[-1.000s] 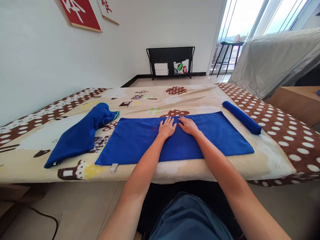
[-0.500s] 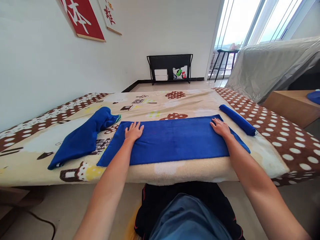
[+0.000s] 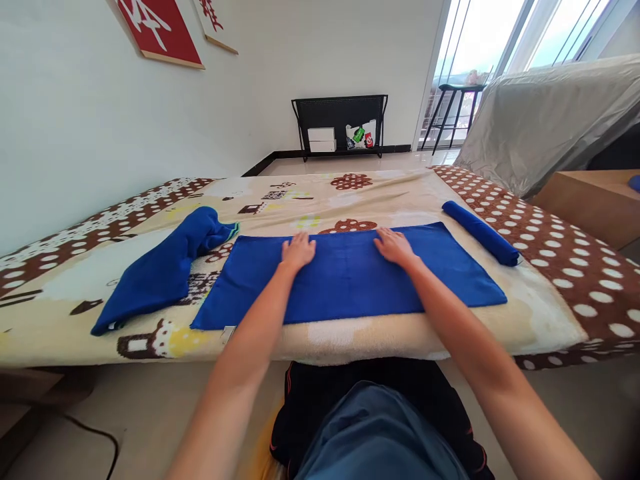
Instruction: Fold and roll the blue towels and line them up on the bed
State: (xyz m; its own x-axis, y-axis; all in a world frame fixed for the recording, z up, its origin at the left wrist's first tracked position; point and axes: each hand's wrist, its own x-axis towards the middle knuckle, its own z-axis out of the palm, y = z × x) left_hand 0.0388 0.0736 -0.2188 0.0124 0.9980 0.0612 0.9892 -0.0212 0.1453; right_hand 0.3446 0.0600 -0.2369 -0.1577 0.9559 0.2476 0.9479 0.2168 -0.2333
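Observation:
A blue towel (image 3: 350, 280) lies spread flat as a long rectangle on the patterned blanket (image 3: 330, 337). My left hand (image 3: 299, 251) rests palm down near its far edge, left of the middle, with the fingers stretched out. On the same edge, right of the middle, my right hand (image 3: 394, 245) also lies flat, fingers extended. Neither hand grips anything. A small white tag (image 3: 228, 333) shows at the towel's near left edge. To the left is a crumpled blue cloth (image 3: 160, 273) with a green-edged end. A rolled blue towel (image 3: 481, 233) lies to the right.
The blanket has a brown border with white dots (image 3: 575, 273). A cardboard box (image 3: 590, 207) and a plastic-covered piece of furniture (image 3: 555, 113) stand to the right. Against the far wall is a black rack (image 3: 340, 110); a stool (image 3: 453, 110) stands by the window.
Both hands have slid inward along the towel's far edge, from near its ends toward the middle. The white tag at the near left edge now shows. The view has tilted slightly down.

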